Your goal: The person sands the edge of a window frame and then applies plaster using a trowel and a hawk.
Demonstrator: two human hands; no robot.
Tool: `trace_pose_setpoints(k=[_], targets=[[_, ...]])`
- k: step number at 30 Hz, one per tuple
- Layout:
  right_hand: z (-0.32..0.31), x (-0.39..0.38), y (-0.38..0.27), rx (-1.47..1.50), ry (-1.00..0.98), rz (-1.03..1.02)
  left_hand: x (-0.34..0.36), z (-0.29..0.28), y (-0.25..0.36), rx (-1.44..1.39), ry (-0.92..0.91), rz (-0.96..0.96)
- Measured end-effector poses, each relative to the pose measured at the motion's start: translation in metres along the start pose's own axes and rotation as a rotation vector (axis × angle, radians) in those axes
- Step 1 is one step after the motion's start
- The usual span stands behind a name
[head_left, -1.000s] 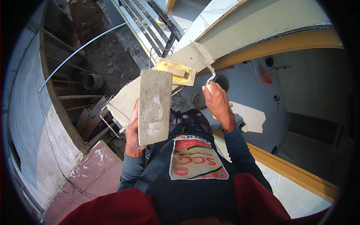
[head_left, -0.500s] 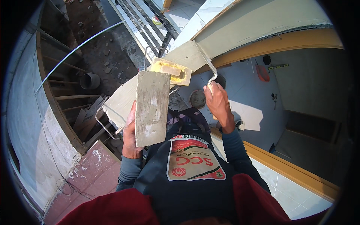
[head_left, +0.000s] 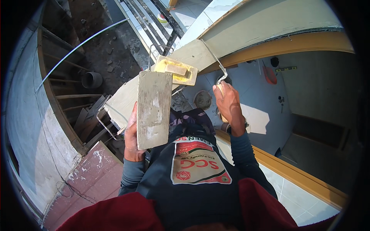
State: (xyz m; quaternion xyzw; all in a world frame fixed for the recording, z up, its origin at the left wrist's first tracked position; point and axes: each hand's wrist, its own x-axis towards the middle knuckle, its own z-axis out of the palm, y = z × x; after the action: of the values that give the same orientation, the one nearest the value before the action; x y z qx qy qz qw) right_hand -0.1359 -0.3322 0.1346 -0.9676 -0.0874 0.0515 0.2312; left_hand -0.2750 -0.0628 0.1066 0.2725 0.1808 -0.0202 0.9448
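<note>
My left hand [head_left: 132,144] is wrapped round the back of a rectangular plastering float [head_left: 155,109], its flat, mortar-stained face turned up toward me. The grip behind the board is hidden. In my right hand [head_left: 230,102] is the wooden handle of a trowel [head_left: 223,73]. Its blade is seen nearly edge-on and reaches up over the smooth plastered ledge [head_left: 194,53], near the corner by the wall; whether it touches cannot be made out. A second float, yellow-smeared with a block handle [head_left: 176,70], lies on the ledge just beyond the first board.
An orange-brown frame [head_left: 296,171] runs along my right. Below it, a mortar bucket [head_left: 202,100] and a red-orange container [head_left: 269,75] sit on the tiled floor. Wire hooks [head_left: 103,117] stick out left of the ledge. A grey bucket [head_left: 91,80] stands lower left.
My right hand has shifted slightly right and the trowel blade has moved with it. The float in my left hand has drifted a little to the left.
</note>
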Motion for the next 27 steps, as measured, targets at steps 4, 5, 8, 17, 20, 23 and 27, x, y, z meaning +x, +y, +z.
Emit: trace_pose_setpoints(k=[4,5,8,17,20,23,27], targets=[[0.016,0.003,0.007,-0.214,0.023,-0.182,-0.002,0.000,0.004,0.000,-0.033,0.005],[0.013,0.001,0.007,-0.213,0.019,-0.178,-0.002,0.003,0.006,0.010,-0.038,0.001],[-0.004,-0.001,-0.006,-0.257,-0.041,-0.273,-0.002,0.009,0.008,0.029,-0.005,-0.051],[-0.020,0.011,-0.004,0.076,0.005,-0.175,-0.001,0.008,0.007,0.018,0.011,-0.054],[-0.020,0.008,-0.003,0.055,0.006,-0.182,-0.003,0.009,0.013,0.064,0.030,-0.050],[-0.021,0.006,-0.001,0.065,-0.018,-0.155,-0.007,0.009,0.016,0.088,0.036,-0.042],[-0.009,0.005,0.005,-0.041,0.039,-0.205,-0.007,0.010,0.017,0.075,0.074,-0.054]])
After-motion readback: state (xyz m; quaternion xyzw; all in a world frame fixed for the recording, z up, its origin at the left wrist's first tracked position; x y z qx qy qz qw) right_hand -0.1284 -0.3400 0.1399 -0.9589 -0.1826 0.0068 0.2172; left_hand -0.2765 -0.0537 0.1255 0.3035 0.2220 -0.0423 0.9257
